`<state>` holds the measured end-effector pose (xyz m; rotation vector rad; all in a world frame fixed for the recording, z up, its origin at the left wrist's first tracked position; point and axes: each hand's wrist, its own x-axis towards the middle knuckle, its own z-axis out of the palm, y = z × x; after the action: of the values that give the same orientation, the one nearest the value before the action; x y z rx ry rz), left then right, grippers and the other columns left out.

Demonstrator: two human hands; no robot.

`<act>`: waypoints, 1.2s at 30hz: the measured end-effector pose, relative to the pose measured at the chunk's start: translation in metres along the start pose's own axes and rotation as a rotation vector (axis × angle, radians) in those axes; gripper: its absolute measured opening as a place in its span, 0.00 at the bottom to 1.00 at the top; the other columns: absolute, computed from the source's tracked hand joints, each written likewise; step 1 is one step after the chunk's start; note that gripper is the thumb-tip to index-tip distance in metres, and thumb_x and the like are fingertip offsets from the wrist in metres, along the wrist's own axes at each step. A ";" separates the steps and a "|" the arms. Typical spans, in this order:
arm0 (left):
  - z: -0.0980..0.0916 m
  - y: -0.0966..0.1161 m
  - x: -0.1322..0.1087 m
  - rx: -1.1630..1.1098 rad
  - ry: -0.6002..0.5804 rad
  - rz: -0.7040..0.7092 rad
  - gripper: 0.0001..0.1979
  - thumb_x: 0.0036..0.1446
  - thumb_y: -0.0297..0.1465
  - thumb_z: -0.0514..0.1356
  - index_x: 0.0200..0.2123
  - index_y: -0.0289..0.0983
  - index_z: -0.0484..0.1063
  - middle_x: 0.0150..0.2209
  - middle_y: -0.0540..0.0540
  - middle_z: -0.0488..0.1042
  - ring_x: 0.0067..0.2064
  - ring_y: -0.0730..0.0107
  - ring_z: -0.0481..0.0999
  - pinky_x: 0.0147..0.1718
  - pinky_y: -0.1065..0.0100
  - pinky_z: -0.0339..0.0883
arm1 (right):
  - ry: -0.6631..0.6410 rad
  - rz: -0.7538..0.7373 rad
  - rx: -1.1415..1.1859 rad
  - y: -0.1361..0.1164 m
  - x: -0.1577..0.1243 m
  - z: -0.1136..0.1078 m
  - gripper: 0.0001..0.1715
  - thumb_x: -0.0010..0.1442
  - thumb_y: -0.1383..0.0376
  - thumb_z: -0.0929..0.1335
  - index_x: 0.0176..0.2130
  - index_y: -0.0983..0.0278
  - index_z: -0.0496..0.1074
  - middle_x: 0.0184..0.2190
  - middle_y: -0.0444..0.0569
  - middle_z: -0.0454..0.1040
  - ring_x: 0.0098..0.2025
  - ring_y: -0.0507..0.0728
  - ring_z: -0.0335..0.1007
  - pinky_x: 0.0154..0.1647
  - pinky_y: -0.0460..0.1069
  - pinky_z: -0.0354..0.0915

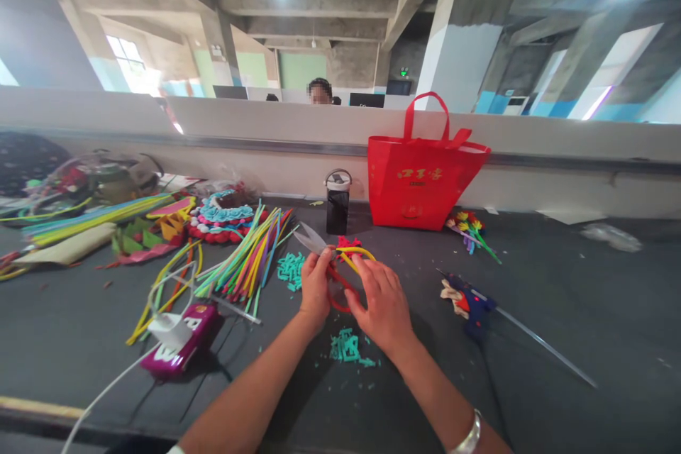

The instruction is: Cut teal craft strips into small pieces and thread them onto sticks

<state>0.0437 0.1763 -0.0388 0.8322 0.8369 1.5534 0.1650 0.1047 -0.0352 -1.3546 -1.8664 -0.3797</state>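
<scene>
A pair of scissors (310, 237) lies between my hands, blades pointing up and left, with a red handle loop at the lower right. My right hand (381, 294) is around the handles, its thumb at the red loop. Beside its fingers curves a yellow band (364, 252); whether it is the other handle or a fuzzy stem, I cannot tell. At the blades' base, my left hand (316, 282) is closed in a pinch, its contents hidden. Teal cut bits (345, 345) lie below my hands, more teal pieces (291, 271) to the left, and red pieces (348, 244) behind.
Left are coloured fuzzy stems (250, 255), blue and red wreaths (220, 216) and a purple box (181, 340) with a white plug. Behind stand a bottle (338, 206) and red bag (420, 184). Right lie a glue gun (476, 308) and small flowers (473, 230). A person sits beyond the partition.
</scene>
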 end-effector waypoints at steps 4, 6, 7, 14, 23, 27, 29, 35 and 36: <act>0.006 0.003 -0.010 0.071 -0.019 0.055 0.15 0.48 0.41 0.65 0.31 0.36 0.74 0.22 0.53 0.66 0.24 0.77 0.63 0.23 0.74 0.56 | -0.143 0.074 -0.027 0.006 -0.001 0.013 0.42 0.56 0.64 0.67 0.65 0.67 0.50 0.52 0.59 0.70 0.51 0.65 0.66 0.50 0.60 0.64; 0.009 0.006 -0.015 0.115 -0.069 0.080 0.14 0.49 0.42 0.64 0.31 0.36 0.74 0.22 0.54 0.66 0.23 0.77 0.62 0.23 0.73 0.55 | -0.183 0.088 -0.001 0.008 -0.002 0.017 0.43 0.57 0.65 0.66 0.66 0.68 0.47 0.50 0.60 0.72 0.47 0.64 0.69 0.47 0.58 0.65; 0.010 0.008 -0.016 0.129 -0.113 0.085 0.14 0.50 0.42 0.64 0.32 0.36 0.74 0.22 0.53 0.66 0.24 0.77 0.62 0.23 0.73 0.56 | -0.192 0.109 0.029 0.008 -0.004 0.018 0.43 0.58 0.66 0.65 0.67 0.68 0.46 0.48 0.59 0.73 0.45 0.63 0.71 0.45 0.57 0.66; 0.010 0.019 -0.008 0.420 -0.427 0.151 0.15 0.50 0.38 0.64 0.41 0.38 0.76 0.33 0.46 0.75 0.33 0.68 0.71 0.33 0.69 0.62 | -0.016 0.526 0.241 0.031 -0.005 0.019 0.36 0.60 0.62 0.62 0.65 0.65 0.50 0.37 0.51 0.76 0.34 0.59 0.74 0.36 0.50 0.66; -0.020 0.042 -0.070 1.397 -0.837 0.285 0.09 0.50 0.24 0.58 0.35 0.40 0.75 0.32 0.47 0.70 0.36 0.65 0.73 0.39 0.67 0.64 | 0.272 0.533 0.307 0.051 -0.003 0.016 0.38 0.58 0.62 0.63 0.65 0.67 0.51 0.30 0.47 0.71 0.32 0.57 0.70 0.37 0.52 0.66; -0.029 0.038 -0.080 1.595 -0.936 0.356 0.13 0.55 0.25 0.54 0.40 0.41 0.75 0.38 0.45 0.72 0.42 0.64 0.72 0.41 0.67 0.64 | 0.285 0.475 0.362 0.049 -0.005 0.021 0.38 0.58 0.62 0.64 0.64 0.66 0.52 0.30 0.47 0.71 0.31 0.57 0.69 0.37 0.52 0.66; -0.033 0.030 -0.081 1.570 -0.912 0.379 0.12 0.55 0.24 0.54 0.37 0.40 0.75 0.37 0.45 0.73 0.42 0.64 0.72 0.42 0.67 0.64 | 0.289 0.466 0.394 0.049 -0.006 0.022 0.38 0.59 0.63 0.64 0.65 0.65 0.51 0.30 0.47 0.71 0.31 0.56 0.68 0.36 0.52 0.66; -0.042 0.015 -0.098 1.308 -0.734 0.409 0.08 0.56 0.23 0.53 0.33 0.37 0.71 0.35 0.45 0.72 0.40 0.66 0.71 0.41 0.67 0.65 | 0.325 0.431 0.438 0.049 -0.008 0.023 0.38 0.59 0.62 0.64 0.65 0.64 0.51 0.28 0.44 0.69 0.29 0.54 0.66 0.37 0.51 0.65; -0.047 0.015 -0.099 1.247 -0.701 0.415 0.08 0.57 0.24 0.52 0.33 0.37 0.70 0.36 0.45 0.72 0.41 0.66 0.71 0.42 0.66 0.65 | 0.331 0.430 0.447 0.049 -0.008 0.023 0.39 0.58 0.62 0.65 0.65 0.64 0.51 0.28 0.43 0.68 0.28 0.54 0.65 0.37 0.51 0.65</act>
<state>0.0078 0.0728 -0.0556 2.3899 1.0892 0.7724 0.2010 0.1328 -0.0658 -1.2470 -1.2498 0.0382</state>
